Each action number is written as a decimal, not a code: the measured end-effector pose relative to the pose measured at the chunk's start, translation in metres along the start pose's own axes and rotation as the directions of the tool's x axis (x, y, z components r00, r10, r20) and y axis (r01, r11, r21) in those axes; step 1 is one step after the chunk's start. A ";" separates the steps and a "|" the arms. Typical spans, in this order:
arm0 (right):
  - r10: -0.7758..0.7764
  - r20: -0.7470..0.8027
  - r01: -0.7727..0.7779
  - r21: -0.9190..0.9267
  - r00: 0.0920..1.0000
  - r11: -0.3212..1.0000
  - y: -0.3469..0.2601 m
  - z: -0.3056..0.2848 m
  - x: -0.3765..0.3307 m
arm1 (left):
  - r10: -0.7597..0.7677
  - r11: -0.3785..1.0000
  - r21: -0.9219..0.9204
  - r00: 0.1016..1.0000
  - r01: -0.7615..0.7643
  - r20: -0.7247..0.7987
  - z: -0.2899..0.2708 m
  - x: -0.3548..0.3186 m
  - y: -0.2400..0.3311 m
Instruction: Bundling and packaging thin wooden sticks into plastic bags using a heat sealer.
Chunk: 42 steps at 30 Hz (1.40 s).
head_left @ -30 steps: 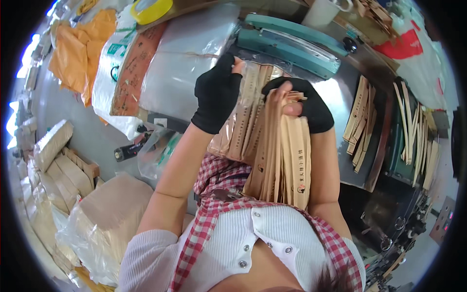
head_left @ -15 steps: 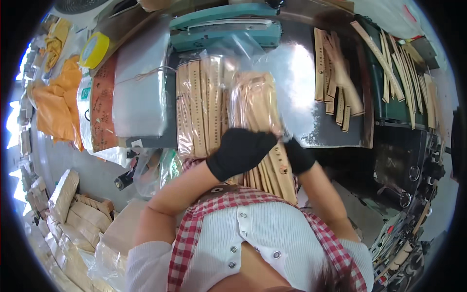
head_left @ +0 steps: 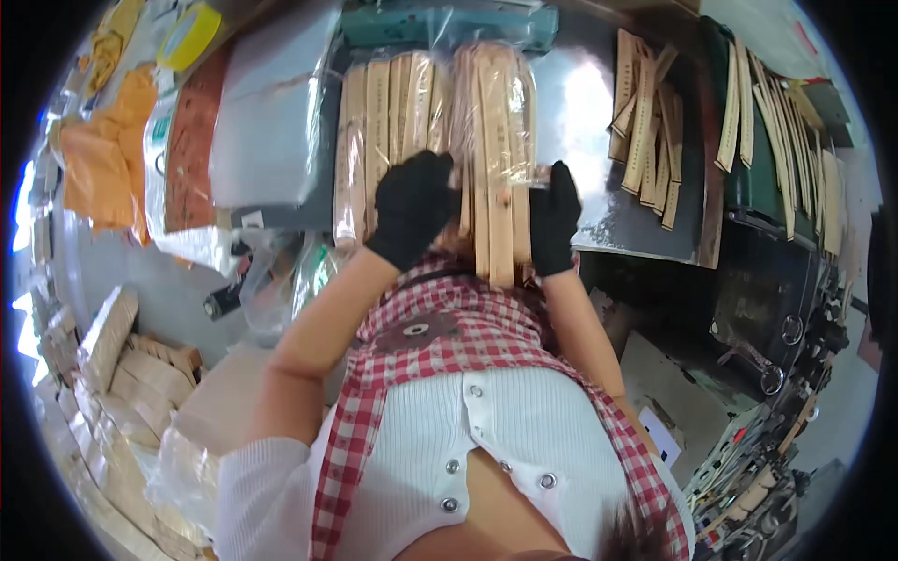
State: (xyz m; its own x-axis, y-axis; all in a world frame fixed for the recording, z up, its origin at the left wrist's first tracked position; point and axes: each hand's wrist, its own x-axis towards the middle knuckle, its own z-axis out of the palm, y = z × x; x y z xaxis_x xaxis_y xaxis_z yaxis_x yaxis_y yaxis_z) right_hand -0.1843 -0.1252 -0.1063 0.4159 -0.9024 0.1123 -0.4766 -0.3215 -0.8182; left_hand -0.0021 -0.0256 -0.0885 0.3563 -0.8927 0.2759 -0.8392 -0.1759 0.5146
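Observation:
A bundle of long tan strips [head_left: 493, 112] with small dark printing lies in a clear plastic bag [head_left: 520, 154], and its near ends stick out of the bag's mouth toward my apron. My left hand [head_left: 414, 210], in a black glove with bare fingertips, grips the bag's left edge at the mouth. On the other side my right hand [head_left: 557, 220], gloved the same way, pinches the right edge. Parts of the fingers are hidden behind the strips and film. Just left of this bundle, touching or nearly so, rests another bagged bundle of strips [head_left: 379, 122].
A stack of clear plastic bags [head_left: 271, 131] lies left on the table, with yellow tape [head_left: 190, 35] beyond it. Loose strips [head_left: 645, 122] are piled at the right, and more stand in a green container [head_left: 753, 192]. A teal machine [head_left: 449, 28] sits at the back.
My hands have moved apart, from close together at the bag's mouth to its two sides. The bundle now lies straighter and farther inside the bag. A blurred shape over the loose strips is gone.

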 end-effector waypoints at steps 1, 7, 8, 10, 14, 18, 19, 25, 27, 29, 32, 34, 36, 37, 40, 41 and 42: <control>-0.005 0.000 0.005 -0.047 1.000 0.999 0.007 -0.004 0.002 | -0.039 0.994 0.099 0.999 0.036 0.029 -0.005 0.001 -0.001; -0.266 0.484 0.389 -0.172 0.834 0.905 0.032 -0.066 -0.114 | 0.149 0.975 0.068 0.850 -0.211 0.505 -0.035 -0.127 -0.002; -0.266 0.502 0.398 -0.175 0.823 0.901 0.021 -0.073 -0.105 | 0.156 0.974 0.064 0.847 -0.217 0.509 -0.039 -0.117 0.003; -0.429 0.393 0.543 -0.248 0.814 0.802 -0.020 -0.082 -0.066 | 0.150 0.966 0.128 0.891 -0.224 0.429 -0.070 -0.076 0.027; -0.261 -0.171 0.284 0.125 0.950 0.951 -0.127 -0.140 0.061 | 0.354 0.934 0.105 0.921 -0.341 -0.161 -0.161 0.069 0.060; -0.670 0.053 0.661 -0.243 0.740 0.710 -0.159 -0.164 0.136 | 0.489 0.866 -0.159 0.870 -0.475 0.062 -0.184 0.154 0.034; -0.793 0.179 0.790 -0.357 0.582 0.499 -0.140 -0.162 0.146 | 0.391 0.906 -0.248 0.904 -0.344 0.174 -0.181 0.154 0.033; -0.611 0.259 0.612 0.088 0.748 0.786 -0.173 -0.206 0.167 | 0.035 0.936 -0.343 0.953 0.074 0.302 -0.246 0.175 0.110; -0.831 0.244 0.797 -0.505 0.500 0.332 -0.205 -0.222 0.155 | 0.186 0.902 -0.426 0.957 -0.076 0.222 -0.269 0.181 0.112; -0.523 0.069 0.519 -0.280 0.850 0.807 -0.206 -0.217 0.124 | 0.161 0.911 -0.407 0.966 -0.066 0.203 -0.261 0.169 0.115; -0.727 0.202 0.741 -0.356 0.656 0.569 -0.152 -0.210 0.120 | 0.385 0.859 -0.483 0.833 -0.167 0.397 -0.214 0.148 0.087; -0.329 0.440 0.431 -0.154 0.836 0.889 -0.149 -0.224 0.115 | 0.292 0.854 -0.516 0.761 0.065 0.579 -0.204 0.142 0.081; -0.457 0.182 0.491 -0.287 0.871 0.822 -0.179 -0.220 0.102 | 0.269 0.832 -0.547 0.796 0.091 0.542 -0.213 0.143 0.089; -0.629 0.037 0.584 -0.420 0.776 0.695 -0.187 -0.215 0.099 | 0.269 0.806 -0.586 0.831 0.083 0.487 -0.215 0.148 0.093; -0.782 0.273 0.799 -0.424 0.561 0.426 -0.211 -0.178 0.073 | 0.214 0.886 -0.459 0.816 0.070 0.536 -0.206 0.145 0.103; -0.814 0.351 0.851 -0.434 0.463 0.296 -0.200 -0.159 0.082 | 0.197 0.938 -0.346 0.803 0.012 0.562 -0.203 0.142 0.107; -0.761 0.437 0.844 -0.467 0.480 0.264 -0.178 -0.140 0.092 | 0.150 0.858 -0.476 0.790 0.195 0.594 -0.196 0.133 0.096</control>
State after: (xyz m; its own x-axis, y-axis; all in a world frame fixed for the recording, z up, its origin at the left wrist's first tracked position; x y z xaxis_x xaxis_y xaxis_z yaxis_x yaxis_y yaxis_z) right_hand -0.1699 -0.1913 0.1283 0.9006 -0.0628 0.4301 -0.1363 -0.9804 0.1423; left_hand 0.0454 -0.0798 0.1565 -0.0883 -0.9784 -0.1870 -0.4548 -0.1274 0.8814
